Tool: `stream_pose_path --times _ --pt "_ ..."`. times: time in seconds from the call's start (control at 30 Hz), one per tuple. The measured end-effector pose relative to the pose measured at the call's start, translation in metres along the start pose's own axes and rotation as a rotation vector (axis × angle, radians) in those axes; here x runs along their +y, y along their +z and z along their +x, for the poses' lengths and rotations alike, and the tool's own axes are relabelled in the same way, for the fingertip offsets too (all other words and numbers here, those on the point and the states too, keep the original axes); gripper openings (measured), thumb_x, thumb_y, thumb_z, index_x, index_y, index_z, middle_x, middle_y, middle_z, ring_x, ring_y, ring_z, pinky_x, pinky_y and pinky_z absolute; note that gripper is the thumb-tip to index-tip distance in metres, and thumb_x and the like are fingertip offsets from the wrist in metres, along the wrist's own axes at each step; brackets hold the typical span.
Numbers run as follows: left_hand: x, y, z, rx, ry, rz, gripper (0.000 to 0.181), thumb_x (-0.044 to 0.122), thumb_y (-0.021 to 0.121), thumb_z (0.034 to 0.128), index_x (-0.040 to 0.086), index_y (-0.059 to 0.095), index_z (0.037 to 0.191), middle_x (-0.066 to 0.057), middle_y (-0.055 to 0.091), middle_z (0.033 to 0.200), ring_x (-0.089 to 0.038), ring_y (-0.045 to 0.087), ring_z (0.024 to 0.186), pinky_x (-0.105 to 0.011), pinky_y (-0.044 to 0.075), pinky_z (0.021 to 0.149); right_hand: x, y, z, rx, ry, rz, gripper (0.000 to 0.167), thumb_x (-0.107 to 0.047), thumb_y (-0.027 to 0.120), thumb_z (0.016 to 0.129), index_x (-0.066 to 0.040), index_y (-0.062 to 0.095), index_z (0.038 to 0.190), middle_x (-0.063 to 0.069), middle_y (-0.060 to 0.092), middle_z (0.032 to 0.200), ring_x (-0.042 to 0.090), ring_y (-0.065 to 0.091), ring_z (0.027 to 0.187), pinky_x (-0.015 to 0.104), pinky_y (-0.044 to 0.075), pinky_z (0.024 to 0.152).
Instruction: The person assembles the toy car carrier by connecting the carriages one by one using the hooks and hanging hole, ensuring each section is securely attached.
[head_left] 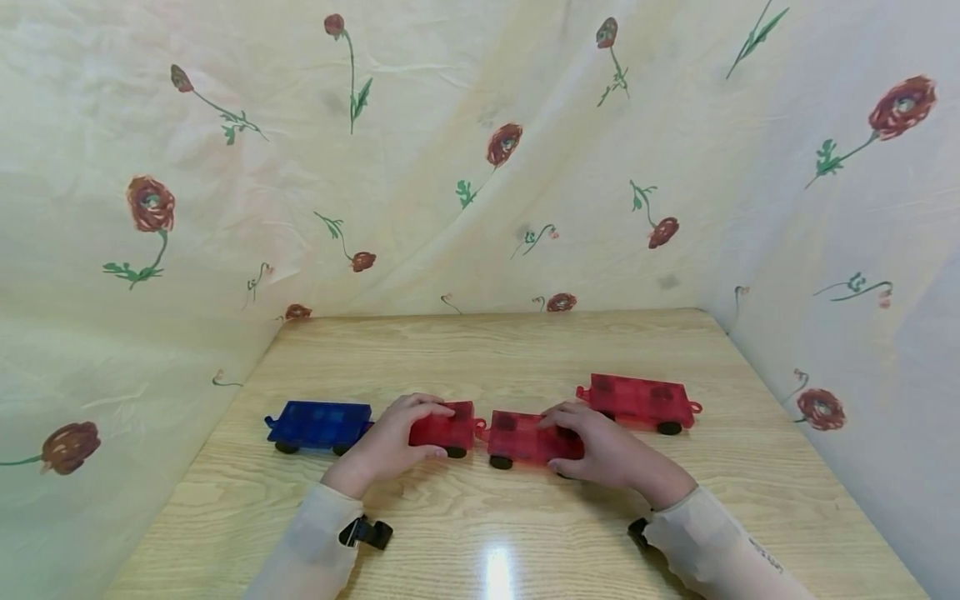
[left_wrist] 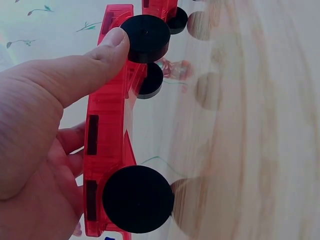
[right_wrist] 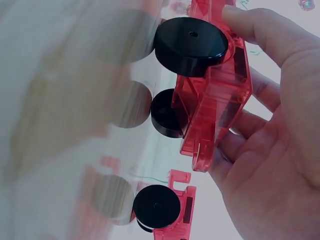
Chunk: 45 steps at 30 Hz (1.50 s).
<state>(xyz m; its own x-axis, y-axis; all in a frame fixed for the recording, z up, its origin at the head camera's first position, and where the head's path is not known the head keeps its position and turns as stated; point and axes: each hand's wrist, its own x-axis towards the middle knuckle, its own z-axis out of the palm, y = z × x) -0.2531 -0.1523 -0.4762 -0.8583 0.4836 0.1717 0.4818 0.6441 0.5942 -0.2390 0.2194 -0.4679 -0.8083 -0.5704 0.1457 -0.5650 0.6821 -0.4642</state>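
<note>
In front of the flowery cloth (head_left: 420,175) is your wooden table (head_left: 465,517); your left hand (head_left: 397,435) holds the left red car (head_left: 448,432), thumb on the near side and fingers on the far side; your right hand (head_left: 602,446) grips the middle red car (head_left: 521,437) the same way; the blue car (head_left: 318,423) sits at the left end of the row, just past your left hand; the right red car (head_left: 637,398) stands at the far right, with no hand on it; I'd say the row is partly made; the little hooks (head_left: 481,428) between your two held cars meet, but I can't tell if they've caught; your hand mostly hides the blue car's join; the right red car is left over, not joined on.
</note>
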Motion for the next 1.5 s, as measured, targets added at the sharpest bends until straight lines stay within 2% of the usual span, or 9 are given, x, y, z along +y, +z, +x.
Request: stream_pose_path --times 0.27,1.23,1.5 --pt "0.0013 0.0000 0.0005 -0.010 -0.008 0.021 0.056 0.031 0.087 0.0875 0.033 0.066 0.140 0.009 0.052 0.146 -0.024 0.045 0.141 -0.049 0.046 0.112 -0.0012 0.0002 0.0000 -0.013 0.000 0.031 0.046 -0.029 0.085 0.090 -0.021 0.070 0.133 -0.006 0.058 0.142 0.023 0.051 0.135 0.049 0.047 0.109" --pt "0.0000 -0.0008 -0.0007 -0.013 -0.027 0.049 0.055 0.030 0.088 0.0858 0.031 0.069 0.137 0.006 0.052 0.149 -0.027 0.044 0.142 -0.054 0.044 0.113 0.0038 -0.0009 0.0001 -0.010 0.015 0.015 0.048 -0.033 0.085 0.090 -0.023 0.069 0.134 -0.004 0.057 0.145 0.026 0.051 0.137 0.050 0.047 0.110" --pt "-0.0019 -0.0008 -0.0017 -0.007 -0.031 0.063 0.054 0.030 0.089 0.0849 0.032 0.070 0.135 0.008 0.053 0.148 -0.027 0.046 0.141 -0.055 0.044 0.112 0.0042 -0.0027 -0.0011 -0.003 0.026 0.050 0.045 -0.033 0.087 0.090 -0.023 0.072 0.131 -0.004 0.055 0.149 0.027 0.049 0.140 0.050 0.047 0.110"
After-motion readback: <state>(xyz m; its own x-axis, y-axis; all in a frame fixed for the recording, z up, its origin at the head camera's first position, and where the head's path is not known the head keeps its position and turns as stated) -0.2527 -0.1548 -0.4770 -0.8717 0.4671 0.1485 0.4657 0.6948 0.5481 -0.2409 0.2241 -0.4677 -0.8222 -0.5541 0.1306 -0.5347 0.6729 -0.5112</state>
